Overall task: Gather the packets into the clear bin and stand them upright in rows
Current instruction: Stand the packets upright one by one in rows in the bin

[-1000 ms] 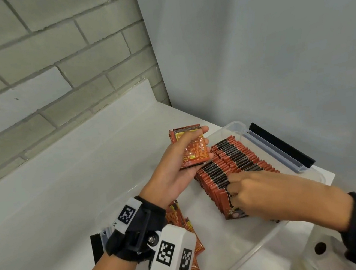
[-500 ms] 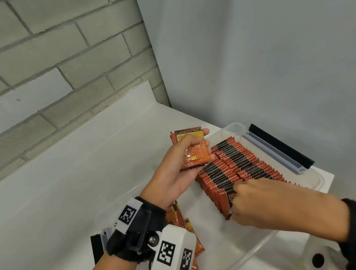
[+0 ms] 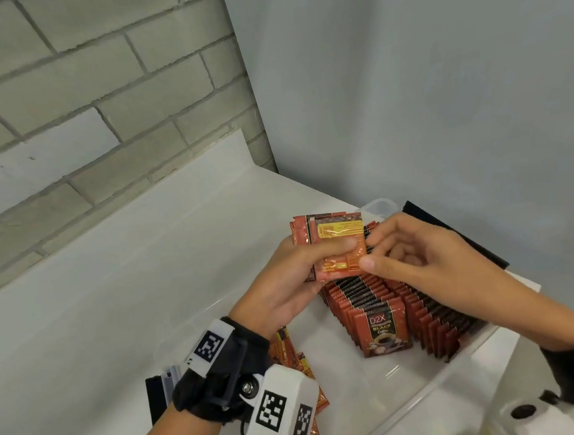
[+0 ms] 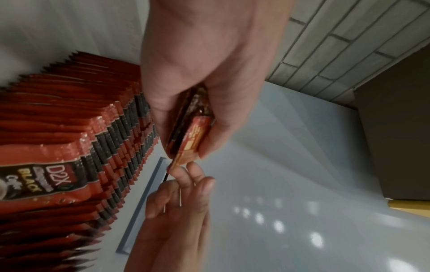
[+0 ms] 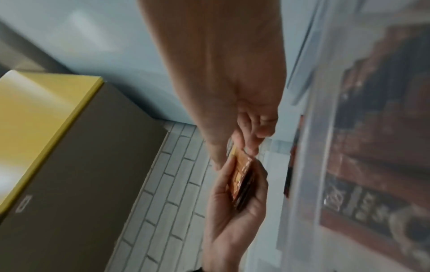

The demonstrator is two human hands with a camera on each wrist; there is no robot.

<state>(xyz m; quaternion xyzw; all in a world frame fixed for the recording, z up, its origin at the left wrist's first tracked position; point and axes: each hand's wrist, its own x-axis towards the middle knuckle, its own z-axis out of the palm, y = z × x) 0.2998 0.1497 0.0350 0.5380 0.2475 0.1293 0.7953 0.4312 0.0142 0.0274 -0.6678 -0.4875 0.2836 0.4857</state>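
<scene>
My left hand [image 3: 306, 269] grips a small stack of orange-red packets [image 3: 339, 243] above the clear bin [image 3: 442, 379]. My right hand [image 3: 371, 252] has come up to the stack, and its thumb and index finger pinch the right edge of the front packet. In the right wrist view the right hand [image 5: 235, 152] closes on the stack [image 5: 242, 174]. Two rows of packets [image 3: 379, 300] stand upright in the bin, a "D2X Black Coffee" packet facing front. Several loose packets [image 3: 295, 357] lie flat in the bin under my left wrist.
The bin sits on a white counter [image 3: 109, 311] in a corner, between a brick wall and a plain grey wall. Black latch handles [image 3: 461, 235] stick out at the bin's far end, and another [image 3: 157, 396] at its near left end.
My right hand left the front of the standing rows and rose to the stack in my left hand, taking hold of the front packet's edge. The left hand stayed about where it was.
</scene>
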